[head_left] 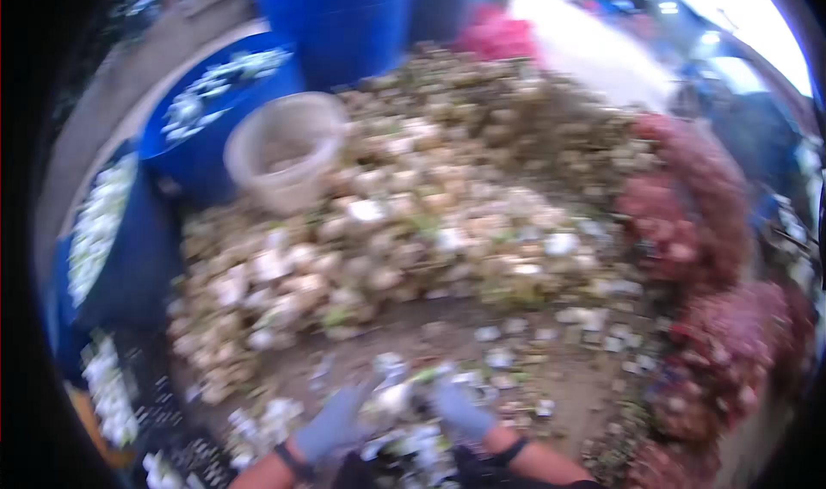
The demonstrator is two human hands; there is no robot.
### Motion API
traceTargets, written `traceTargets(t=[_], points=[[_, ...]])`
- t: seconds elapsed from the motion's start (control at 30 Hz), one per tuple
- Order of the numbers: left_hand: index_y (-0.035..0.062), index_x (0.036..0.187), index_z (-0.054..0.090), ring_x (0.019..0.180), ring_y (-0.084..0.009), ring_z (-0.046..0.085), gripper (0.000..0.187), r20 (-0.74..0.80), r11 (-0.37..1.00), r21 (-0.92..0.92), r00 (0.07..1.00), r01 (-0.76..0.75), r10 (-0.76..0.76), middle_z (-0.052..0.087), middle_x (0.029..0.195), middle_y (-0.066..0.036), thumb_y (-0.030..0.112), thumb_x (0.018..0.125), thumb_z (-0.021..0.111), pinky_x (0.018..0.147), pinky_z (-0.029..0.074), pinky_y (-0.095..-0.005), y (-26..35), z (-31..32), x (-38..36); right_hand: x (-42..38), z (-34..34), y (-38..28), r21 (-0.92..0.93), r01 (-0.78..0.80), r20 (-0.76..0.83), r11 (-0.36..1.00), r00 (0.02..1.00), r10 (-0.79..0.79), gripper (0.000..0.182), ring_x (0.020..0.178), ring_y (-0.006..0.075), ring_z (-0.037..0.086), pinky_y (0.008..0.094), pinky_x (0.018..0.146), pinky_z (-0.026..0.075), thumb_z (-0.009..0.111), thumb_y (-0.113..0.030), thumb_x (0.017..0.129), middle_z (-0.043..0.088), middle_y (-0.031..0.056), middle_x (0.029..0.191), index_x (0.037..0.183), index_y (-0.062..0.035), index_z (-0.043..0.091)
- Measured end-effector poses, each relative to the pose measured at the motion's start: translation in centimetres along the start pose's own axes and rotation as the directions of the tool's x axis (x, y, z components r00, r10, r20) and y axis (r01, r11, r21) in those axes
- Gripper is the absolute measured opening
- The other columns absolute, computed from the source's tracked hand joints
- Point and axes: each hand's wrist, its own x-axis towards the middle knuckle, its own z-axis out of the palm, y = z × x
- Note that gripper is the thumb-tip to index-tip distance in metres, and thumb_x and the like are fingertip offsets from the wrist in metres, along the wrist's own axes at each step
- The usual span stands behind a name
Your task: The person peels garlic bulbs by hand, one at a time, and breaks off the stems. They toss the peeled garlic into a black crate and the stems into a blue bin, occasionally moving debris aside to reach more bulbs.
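Observation:
Both my hands wear pale grey-blue gloves, with dark bands at the wrists, and the picture is smeared by motion. My left hand [335, 418] is low in the view, beside pale onion-like bulbs [394, 399] that lie between the hands. From the other side my right hand [463, 410] reaches to the same bulbs. Blur hides the fingertips of both hands, so I cannot make out whether either grips a bulb. More white pieces [422, 450] lie close to my body, below the hands.
A big heap of unpeeled bulbs [387, 205] spreads ahead. A whitish bucket [288, 184] stands at its back left, by a blue tub [194, 162] of white bulbs. Blue barrels [335, 24] are behind. Red mesh sacks [680, 205] line the right; a black crate [163, 394] is at left.

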Motion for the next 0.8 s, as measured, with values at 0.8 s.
traceTargets(t=[0.8], points=[[0.0025, 0.126, 0.051, 0.092, -0.0151, 0.062, 0.049, 0.084, 0.478, -0.862, 0.978, 0.167, -0.190, 0.063, 0.109, -0.009, 0.017, 0.083, 0.069, 0.074, 0.053, -0.0279, 1.8, 1.5, -2.2, -1.2, -0.1, -9.2, 0.317, -0.354, 0.153, 0.880, 0.935, 0.321, 0.026, 0.056, 0.0126, 0.056, 0.0295, 0.051, 0.045, 0.049, -0.026, 0.096, 0.063, 0.0038, 0.077, 0.104, -0.0027, 0.057]])
